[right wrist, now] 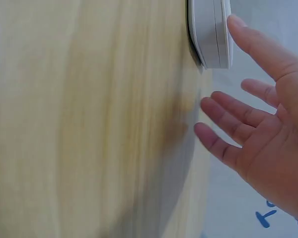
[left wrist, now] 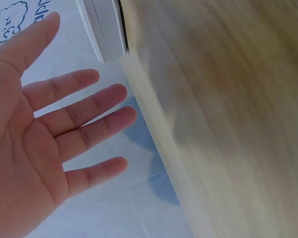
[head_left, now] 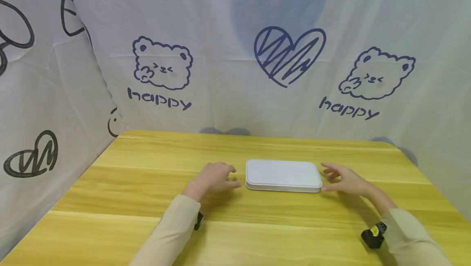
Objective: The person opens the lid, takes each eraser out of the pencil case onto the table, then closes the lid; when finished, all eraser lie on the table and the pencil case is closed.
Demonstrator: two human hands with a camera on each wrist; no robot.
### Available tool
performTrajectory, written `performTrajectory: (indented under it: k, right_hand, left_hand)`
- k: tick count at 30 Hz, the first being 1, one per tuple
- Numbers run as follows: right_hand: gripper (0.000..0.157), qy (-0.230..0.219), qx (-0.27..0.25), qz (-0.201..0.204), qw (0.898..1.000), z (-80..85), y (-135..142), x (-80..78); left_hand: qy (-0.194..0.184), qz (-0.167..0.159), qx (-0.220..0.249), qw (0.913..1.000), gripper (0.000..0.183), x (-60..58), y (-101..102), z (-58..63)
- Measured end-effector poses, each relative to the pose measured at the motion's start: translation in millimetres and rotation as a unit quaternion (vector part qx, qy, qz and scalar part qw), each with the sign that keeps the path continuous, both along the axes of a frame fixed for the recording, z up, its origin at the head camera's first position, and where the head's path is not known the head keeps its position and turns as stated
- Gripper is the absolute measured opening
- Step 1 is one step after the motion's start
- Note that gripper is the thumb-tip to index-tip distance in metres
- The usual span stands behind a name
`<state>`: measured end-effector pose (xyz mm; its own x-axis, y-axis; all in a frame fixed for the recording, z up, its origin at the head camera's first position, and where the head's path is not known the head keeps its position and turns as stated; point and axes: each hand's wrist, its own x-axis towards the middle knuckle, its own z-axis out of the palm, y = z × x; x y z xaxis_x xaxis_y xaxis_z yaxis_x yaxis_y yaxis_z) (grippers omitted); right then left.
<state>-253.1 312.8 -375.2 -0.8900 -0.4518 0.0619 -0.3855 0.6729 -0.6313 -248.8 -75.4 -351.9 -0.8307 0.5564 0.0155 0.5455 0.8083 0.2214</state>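
Observation:
A flat white case (head_left: pixel 283 174) with rounded corners lies on the wooden table, its lid closed down along a thin seam. To its left, my left hand (head_left: pixel 213 179) hovers with fingers spread, a small gap from the case's end. In the left wrist view the palm of that hand (left wrist: pixel 44 134) faces the camera and holds nothing; the case's end (left wrist: pixel 105 29) shows at the top. On the other side, my right hand (head_left: pixel 346 180) has its fingertips right at the case's right end. The right wrist view shows its thumb (right wrist: pixel 258 47) overlapping the case's corner (right wrist: pixel 211 34), fingers extended.
The yellow wood-grain table (head_left: pixel 121 200) reaches back to a white curtain (head_left: pixel 220 94) printed with bears, hearts and lettering. Another curtain (head_left: pixel 48 94) hangs along the left side. Dark wrist devices (head_left: pixel 373 237) sit at both sleeve cuffs.

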Motion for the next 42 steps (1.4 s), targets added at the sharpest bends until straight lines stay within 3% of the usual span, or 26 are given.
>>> performTrajectory:
  k: [6, 15, 22, 32, 42]
  right_hand:
    - [0.087, -0.018, -0.010, -0.002, 1.000, -5.4, -2.0, -6.4]
    - [0.096, -0.081, -0.049, 0.035, 0.995, -15.7, -4.8, -12.1]
    - [0.099, -0.092, -0.025, 0.030, 0.995, -17.4, -8.6, -16.2]
    - [0.103, -0.096, -0.020, 0.038, 0.994, -16.4, -11.5, -21.0]
    - [0.096, -0.099, -0.034, 0.048, 0.993, -16.4, -12.4, -23.6]
  left_hand:
    - [0.012, -0.026, 0.028, 0.9992, 0.042, -2.0, 2.3, -1.1]
    - [0.038, -0.058, 0.057, 0.9960, 0.033, -5.6, 14.2, -4.2]
    - [0.046, -0.078, 0.083, 0.9924, 0.027, -7.6, 27.4, -5.4]
    - [0.007, -0.086, 0.141, 0.9863, 0.025, -17.9, 50.8, -8.9]
    - [-0.013, -0.110, 0.145, 0.9832, 0.025, -29.1, 76.0, -12.8]
